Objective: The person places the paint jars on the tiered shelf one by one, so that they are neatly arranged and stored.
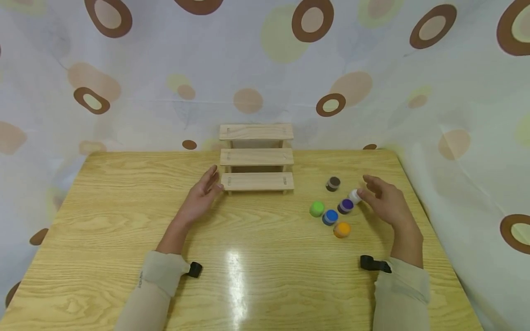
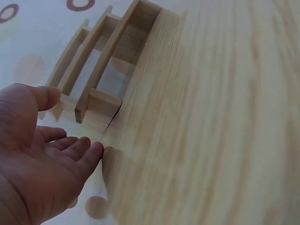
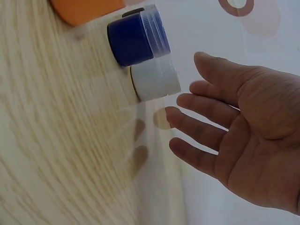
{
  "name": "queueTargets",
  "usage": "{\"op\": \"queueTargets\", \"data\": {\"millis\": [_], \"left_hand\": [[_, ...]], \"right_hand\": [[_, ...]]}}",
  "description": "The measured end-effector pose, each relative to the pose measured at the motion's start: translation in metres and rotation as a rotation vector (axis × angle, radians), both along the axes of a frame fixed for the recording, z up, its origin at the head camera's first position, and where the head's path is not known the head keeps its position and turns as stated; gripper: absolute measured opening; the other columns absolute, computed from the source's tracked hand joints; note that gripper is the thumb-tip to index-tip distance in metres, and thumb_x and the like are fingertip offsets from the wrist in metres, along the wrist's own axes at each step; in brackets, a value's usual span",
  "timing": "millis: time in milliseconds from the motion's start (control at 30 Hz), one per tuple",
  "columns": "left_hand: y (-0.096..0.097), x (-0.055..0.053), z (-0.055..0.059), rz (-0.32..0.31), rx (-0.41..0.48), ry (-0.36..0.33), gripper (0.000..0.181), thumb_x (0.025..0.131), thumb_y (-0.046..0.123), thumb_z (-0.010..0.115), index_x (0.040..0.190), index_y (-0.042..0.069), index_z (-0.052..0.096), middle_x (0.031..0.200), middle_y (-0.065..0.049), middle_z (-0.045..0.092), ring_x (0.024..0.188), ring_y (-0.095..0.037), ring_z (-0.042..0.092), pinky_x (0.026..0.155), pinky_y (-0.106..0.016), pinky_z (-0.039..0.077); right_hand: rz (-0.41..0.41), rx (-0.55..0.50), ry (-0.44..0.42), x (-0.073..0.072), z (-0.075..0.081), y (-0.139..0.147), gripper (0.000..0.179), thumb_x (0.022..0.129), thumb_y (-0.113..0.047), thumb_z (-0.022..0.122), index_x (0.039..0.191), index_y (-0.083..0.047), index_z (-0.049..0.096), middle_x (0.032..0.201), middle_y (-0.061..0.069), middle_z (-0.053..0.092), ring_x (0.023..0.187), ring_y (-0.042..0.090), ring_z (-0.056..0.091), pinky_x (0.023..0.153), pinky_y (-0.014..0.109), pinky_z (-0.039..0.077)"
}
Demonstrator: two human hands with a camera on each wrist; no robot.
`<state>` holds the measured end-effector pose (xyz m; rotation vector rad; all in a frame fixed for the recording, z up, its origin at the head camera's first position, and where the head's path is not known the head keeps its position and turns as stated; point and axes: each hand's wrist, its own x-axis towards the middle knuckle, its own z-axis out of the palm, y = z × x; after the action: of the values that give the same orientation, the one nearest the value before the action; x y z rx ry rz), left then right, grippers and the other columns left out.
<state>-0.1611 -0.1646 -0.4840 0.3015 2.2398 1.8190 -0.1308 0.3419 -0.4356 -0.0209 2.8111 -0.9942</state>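
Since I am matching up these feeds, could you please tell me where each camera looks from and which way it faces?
Head: worn on the head, looking forward and down at the table, wooden stand and jars; the left hand, right hand and sleeves show.
Left wrist: worn on that wrist, looking towards the wooden stand and table; the left hand shows.
Right wrist: worn on that wrist, looking towards the white jar; the right hand shows.
Shared: head and left wrist both show the wooden stand.
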Motion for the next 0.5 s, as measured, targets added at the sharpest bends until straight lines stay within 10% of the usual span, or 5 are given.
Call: {"op": "queueTargets", "data": {"millis": [500], "left_hand": [[0.002, -0.005, -0.011, 0.011, 0.059, 0.025, 0.055, 0.11, 0.009, 0.059, 0.161, 0.005, 0.04, 0.165, -0.017, 0.042, 0.152, -0.031, 0.041, 0.119, -0.035, 0.044]], "right_hand": [[0.116, -0.062, 0.026, 0.004, -0.011, 0.007, 0.047, 0.109, -0.018, 0.063, 0.15, 0.002, 0.055, 0.144, 0.03, 0.06, 0.13, 0.054, 0.058, 0.106, 0.064, 0.052]]}}
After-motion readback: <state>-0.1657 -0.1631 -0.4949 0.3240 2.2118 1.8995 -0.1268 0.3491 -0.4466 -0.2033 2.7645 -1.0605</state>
